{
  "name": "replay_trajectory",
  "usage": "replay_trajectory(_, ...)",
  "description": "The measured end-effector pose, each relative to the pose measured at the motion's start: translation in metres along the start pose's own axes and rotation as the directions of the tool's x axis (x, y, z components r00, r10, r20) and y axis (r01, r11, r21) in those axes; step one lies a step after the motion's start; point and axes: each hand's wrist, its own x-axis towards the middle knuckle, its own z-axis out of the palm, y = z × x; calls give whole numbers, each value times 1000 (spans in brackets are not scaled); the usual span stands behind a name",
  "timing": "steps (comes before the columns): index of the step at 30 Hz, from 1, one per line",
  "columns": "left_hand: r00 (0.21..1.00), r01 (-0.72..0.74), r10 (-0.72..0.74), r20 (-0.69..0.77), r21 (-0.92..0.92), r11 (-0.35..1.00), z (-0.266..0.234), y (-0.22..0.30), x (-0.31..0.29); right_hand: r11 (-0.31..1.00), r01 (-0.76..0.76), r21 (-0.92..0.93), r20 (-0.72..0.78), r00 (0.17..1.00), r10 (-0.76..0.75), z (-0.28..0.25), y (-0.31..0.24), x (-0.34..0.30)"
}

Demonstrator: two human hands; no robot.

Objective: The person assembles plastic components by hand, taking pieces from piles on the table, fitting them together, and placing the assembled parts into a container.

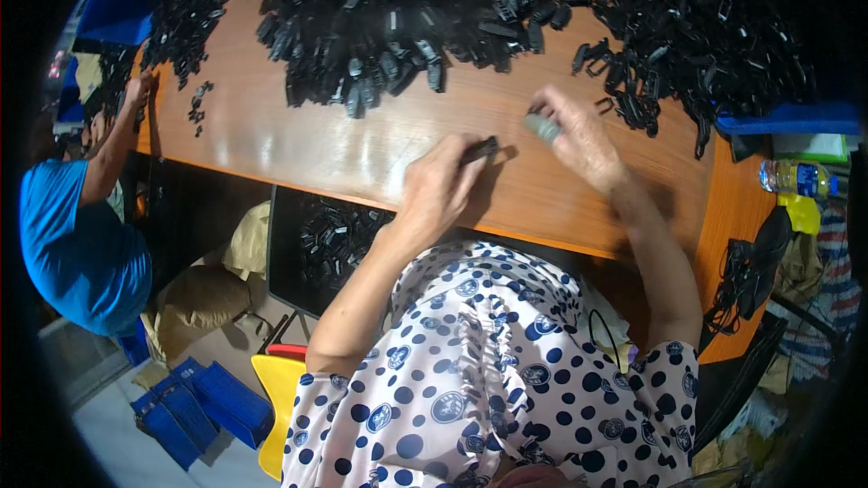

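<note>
My left hand (pixel 436 183) is closed over the near part of the table, pinching a small black plastic piece (pixel 480 150) that sticks out past the fingertips. To its right, my right hand (pixel 579 140) holds a grey, rounded oblong piece (pixel 543 127) between thumb and fingers. The two pieces are apart. Beyond my hands lies a large heap of black and dark grey oblong plastic pieces (pixel 362 72). Nearer my right hand spreads a second pile of black loop-shaped plastic frames (pixel 637 81). Both hands are over the brown wooden table (pixel 353 149).
At left, a person in a blue shirt (pixel 81 239) reaches to the table beside another dark pile (pixel 185 23). A black tray (pixel 316 244) of small parts sits below the table edge. A bottle (pixel 796 179) and black cables (pixel 731 285) are at right; blue bins (pixel 203 407) stand on the floor.
</note>
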Motion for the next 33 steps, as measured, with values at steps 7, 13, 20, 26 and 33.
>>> replay_trajectory(7,796,235,-475,-375,-533,813,-82,-13,-92,846,150,512,346,865,-363,102,-112,-7)
replay_trajectory(13,832,341,-532,-154,-614,712,-80,-16,-107,757,506,414,41,820,-570,82,-138,-13)
replay_trajectory(20,872,469,-449,194,-594,654,-52,3,-54,906,374,198,198,890,-411,39,-99,-23)
replay_trajectory(26,981,193,-190,-45,69,979,-44,-10,35,786,-135,603,206,979,10,32,-43,-27)
replay_trajectory(33,990,-116,20,141,714,690,-40,-34,82,299,-246,922,244,969,44,14,-17,-29)
